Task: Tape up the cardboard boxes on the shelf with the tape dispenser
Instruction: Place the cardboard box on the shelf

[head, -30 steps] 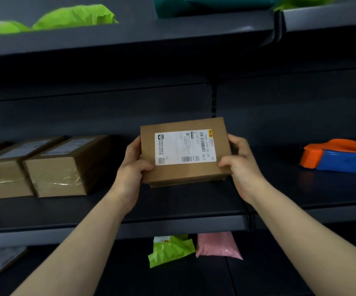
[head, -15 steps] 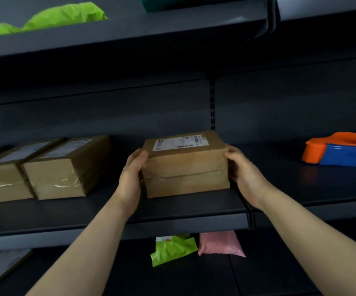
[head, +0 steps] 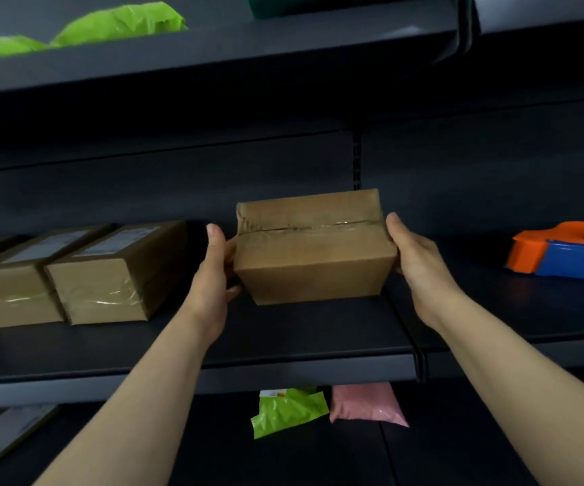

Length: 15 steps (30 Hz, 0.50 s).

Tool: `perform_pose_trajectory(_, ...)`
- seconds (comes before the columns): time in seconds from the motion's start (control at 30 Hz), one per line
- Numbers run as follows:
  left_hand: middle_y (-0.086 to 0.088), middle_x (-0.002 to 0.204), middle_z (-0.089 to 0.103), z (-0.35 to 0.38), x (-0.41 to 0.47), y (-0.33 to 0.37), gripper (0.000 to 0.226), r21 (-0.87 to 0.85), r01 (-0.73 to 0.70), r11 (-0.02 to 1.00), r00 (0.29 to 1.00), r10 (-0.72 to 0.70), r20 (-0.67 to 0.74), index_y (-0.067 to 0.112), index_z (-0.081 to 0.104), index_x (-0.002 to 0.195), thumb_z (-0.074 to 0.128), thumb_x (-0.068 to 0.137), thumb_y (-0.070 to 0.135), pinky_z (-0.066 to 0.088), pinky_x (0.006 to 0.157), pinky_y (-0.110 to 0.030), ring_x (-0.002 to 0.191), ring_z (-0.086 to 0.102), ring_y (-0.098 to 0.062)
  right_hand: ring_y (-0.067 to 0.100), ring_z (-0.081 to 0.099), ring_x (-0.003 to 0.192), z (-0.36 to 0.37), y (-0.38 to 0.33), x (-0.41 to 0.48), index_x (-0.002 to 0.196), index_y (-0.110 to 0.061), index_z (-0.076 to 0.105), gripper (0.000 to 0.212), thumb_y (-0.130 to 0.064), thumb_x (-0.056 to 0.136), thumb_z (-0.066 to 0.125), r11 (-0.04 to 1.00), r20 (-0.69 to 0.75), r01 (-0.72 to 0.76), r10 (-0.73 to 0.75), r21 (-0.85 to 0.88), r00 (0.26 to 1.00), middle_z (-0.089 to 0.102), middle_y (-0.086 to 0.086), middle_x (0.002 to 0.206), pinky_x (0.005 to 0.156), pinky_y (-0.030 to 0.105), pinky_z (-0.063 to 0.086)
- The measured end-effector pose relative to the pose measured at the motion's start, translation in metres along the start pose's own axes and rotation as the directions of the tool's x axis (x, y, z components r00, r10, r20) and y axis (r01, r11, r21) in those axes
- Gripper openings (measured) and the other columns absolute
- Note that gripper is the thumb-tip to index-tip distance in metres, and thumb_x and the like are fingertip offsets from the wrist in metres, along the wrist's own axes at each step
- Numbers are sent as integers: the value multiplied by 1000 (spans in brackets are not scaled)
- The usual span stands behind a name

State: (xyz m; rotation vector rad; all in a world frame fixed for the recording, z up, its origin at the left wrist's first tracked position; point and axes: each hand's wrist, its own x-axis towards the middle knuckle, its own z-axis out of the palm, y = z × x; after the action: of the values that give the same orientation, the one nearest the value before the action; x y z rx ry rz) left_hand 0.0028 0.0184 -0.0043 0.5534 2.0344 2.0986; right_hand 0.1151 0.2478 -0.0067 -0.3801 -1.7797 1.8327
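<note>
Labels [head: 118, 242] blurred beside gripped cardboard box [head: 313, 261]

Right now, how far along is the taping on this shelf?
Done: two boxes on the left carry clear tape bands. In hand: left hand and right hand hold the middle box, its seam facing the camera, tape there wrinkled, slit showing. Left: taping that seam; the tape dispenser sits untouched on the shelf, right.

The brown box [head: 313, 271] tilts back over the dark shelf [head: 283, 349], taped seam on top. A 2nd box [head: 108, 275] and a 3rd box [head: 10, 292], both taped, sit together at left. The orange-blue tape dispenser [head: 564, 254] lies far right.
</note>
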Motion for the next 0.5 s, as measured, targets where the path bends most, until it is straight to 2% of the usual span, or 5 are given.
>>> perform_pose_trajectory(0.03,10,128,62,-1,0,-2,75,-33,12,999,1000,-11,10,34,55,134,18,86,79,31,109,-43,124,49,-11,-2,56,96,2,-1,0,103,-31,64,35,-60,91,48,1000,7,-5,5,2,1000,65,-15,103,78,12,37)
perform_pose_trajectory(0.13,8,127,63,1,0,-8,70,-111,18,994,1000,-17,17,33,56,133,20,89,75,32,108,-44,123,50,-13,5,55,108,6,3,2,129,-25,56,58,-66,89,45,999,8,-33,33,23,999,62,-8,121,89,20,36)
perform_pose_trajectory(0.27,12,128,61,7,-2,-18,51,-139,15,990,1000,-13,18,39,57,125,30,92,68,35,109,-42,123,50,-10,13,47,124,10,13,5,148,-26,35,86,-80,82,38,992,-19,-119,120,50,993,50,-4,140,105,30,32)
perform_pose_trajectory(0.37,15,126,62,11,-3,-28,39,-127,-14,992,1000,17,21,43,57,122,33,97,60,37,105,-38,120,53,-5,17,38,136,14,22,3,150,-28,31,84,-80,84,31,983,3,-176,176,46,984,40,-3,151,118,38,23)
perform_pose_trajectory(0.5,10,127,60,15,-3,-36,39,-42,-51,998,999,52,4,31,49,138,45,99,41,39,104,-31,115,55,-6,12,30,141,17,34,-1,152,-27,26,69,-66,95,27,989,-16,-145,144,-8,989,32,-6,155,118,31,19)
